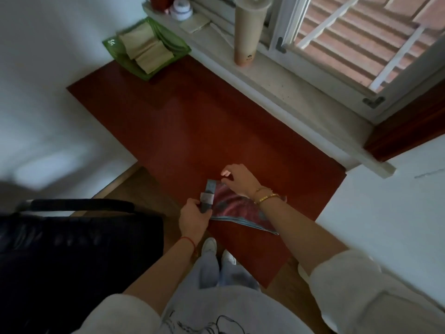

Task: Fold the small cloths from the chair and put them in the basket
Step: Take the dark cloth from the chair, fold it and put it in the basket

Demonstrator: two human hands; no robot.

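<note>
A small red and blue patterned cloth (237,209) lies partly folded on the near end of the dark red table (192,121). My left hand (195,218) grips its left edge, where a white label shows. My right hand (237,178) rests on the cloth's far corner, fingers spread and pressing it down. The green basket (113,43) stands at the table's far left corner and holds several folded beige cloths (144,48). The black chair (72,249) is at my left; no cloth shows on its seat.
A stone window sill (265,80) runs along the table's right side with a tall beige cup (249,30), a small white jar (181,9) and a folded beige cloth (195,23). White walls close both sides. My feet stand on wooden floor under the table's near edge.
</note>
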